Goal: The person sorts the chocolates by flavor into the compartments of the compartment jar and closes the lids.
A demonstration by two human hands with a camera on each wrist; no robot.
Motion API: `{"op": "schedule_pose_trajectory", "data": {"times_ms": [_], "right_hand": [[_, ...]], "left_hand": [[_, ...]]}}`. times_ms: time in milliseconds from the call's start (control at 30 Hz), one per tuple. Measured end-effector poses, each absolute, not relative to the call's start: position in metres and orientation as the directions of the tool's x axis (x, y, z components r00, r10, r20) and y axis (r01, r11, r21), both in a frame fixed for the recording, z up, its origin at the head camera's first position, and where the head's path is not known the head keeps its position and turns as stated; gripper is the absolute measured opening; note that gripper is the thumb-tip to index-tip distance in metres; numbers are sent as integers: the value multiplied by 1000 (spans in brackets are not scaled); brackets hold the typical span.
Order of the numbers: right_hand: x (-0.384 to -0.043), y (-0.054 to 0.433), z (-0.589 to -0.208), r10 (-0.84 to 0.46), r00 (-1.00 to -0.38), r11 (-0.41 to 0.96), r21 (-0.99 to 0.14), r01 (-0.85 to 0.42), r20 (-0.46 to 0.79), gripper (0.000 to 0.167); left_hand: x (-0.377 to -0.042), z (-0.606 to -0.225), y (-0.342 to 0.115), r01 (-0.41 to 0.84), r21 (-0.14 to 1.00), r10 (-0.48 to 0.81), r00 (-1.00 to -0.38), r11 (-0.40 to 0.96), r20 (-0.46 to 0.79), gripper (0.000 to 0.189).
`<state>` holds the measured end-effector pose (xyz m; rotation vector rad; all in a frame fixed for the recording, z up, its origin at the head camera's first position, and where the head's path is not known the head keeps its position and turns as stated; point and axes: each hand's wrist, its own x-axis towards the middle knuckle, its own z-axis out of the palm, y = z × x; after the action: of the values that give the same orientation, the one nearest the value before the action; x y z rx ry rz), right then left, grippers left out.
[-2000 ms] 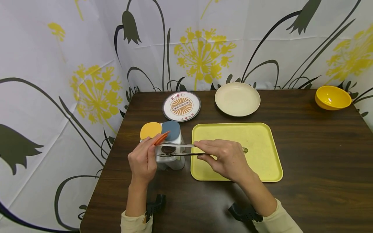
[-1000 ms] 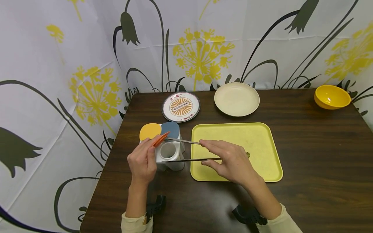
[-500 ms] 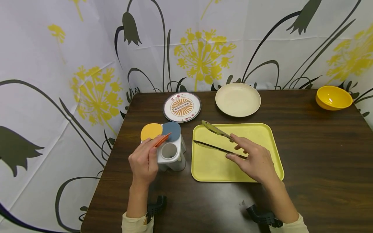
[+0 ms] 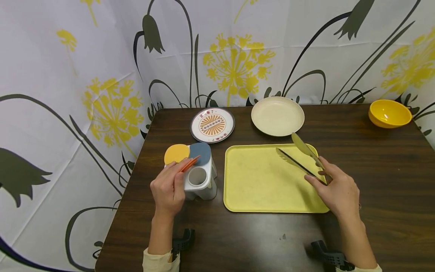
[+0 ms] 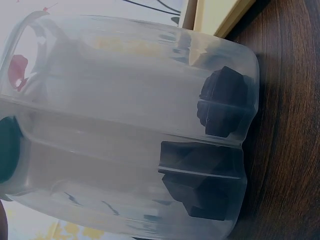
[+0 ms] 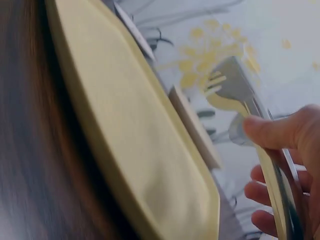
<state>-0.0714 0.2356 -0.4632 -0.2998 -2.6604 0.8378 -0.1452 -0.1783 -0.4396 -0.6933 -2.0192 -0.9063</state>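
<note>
My left hand (image 4: 168, 187) pinches the raised orange lid (image 4: 190, 163) of a white multi-compartment container (image 4: 204, 193), its round opening uncovered below. Yellow (image 4: 176, 154) and blue (image 4: 201, 153) lids cover two other compartments. Through the cloudy wall in the left wrist view, dark chunky pieces (image 5: 225, 100) lie at the bottom of two compartments. With my right hand (image 4: 340, 190) I hold metal tongs (image 4: 303, 146) over the right end of the yellow tray (image 4: 258, 177). Their arms stand apart with nothing between them; the right wrist view shows the toothed tips of the tongs (image 6: 235, 82).
Behind the container lies a patterned plate (image 4: 212, 125), and a cream plate (image 4: 278, 116) sits behind the tray. A yellow bowl (image 4: 389, 114) stands at the far right corner. Patterned cloth hangs along the back and left of the dark wooden table (image 4: 384, 162).
A dark piece at the tongs' tips over the opening has gone from them. The tongs have spread, and my right hand has carried them rightward over the tray. The left hand stays at the lid.
</note>
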Motion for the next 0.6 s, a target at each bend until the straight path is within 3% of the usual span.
{"op": "schedule_pose_trajectory", "data": {"times_ms": [133,267,600], "right_hand": [[-64,257,-467,439,-892,735,-613,289,106,73],[-56,275,-473,585,-811,618,-640,456,-12,76],[-42,309,-485,769,-640,477,-652,589,-16,72]], "left_hand": [[-145,-439,-177,724,356,151,-533,591,832,42],[-145,-438,-177,723,361,152,-537,589,830,41],[-144,-439,-178,718,357,152,-539,598,829,43]]}}
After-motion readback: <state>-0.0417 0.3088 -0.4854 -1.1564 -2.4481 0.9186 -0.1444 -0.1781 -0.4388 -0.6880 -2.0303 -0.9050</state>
